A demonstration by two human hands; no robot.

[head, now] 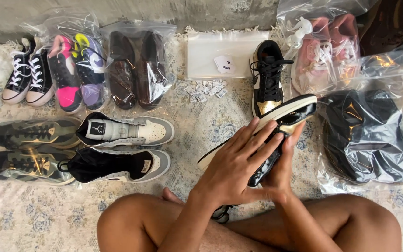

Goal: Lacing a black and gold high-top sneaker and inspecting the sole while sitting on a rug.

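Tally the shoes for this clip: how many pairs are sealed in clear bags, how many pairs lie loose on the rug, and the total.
Bagged pairs: 5, namely pink-and-purple, brown, camouflage, pink, black.
Loose pairs: 3, namely black-and-white sneakers, grey-and-black high-tops, black-and-gold pair (one shoe on the rug, the other between left hand and right hand).
Total: 8 pairs.

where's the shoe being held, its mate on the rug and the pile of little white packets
held black shoe (299,111), head view, glossy heel
mate shoe (267,77), head view, black laces
white packets (202,90), head view, middle of pile
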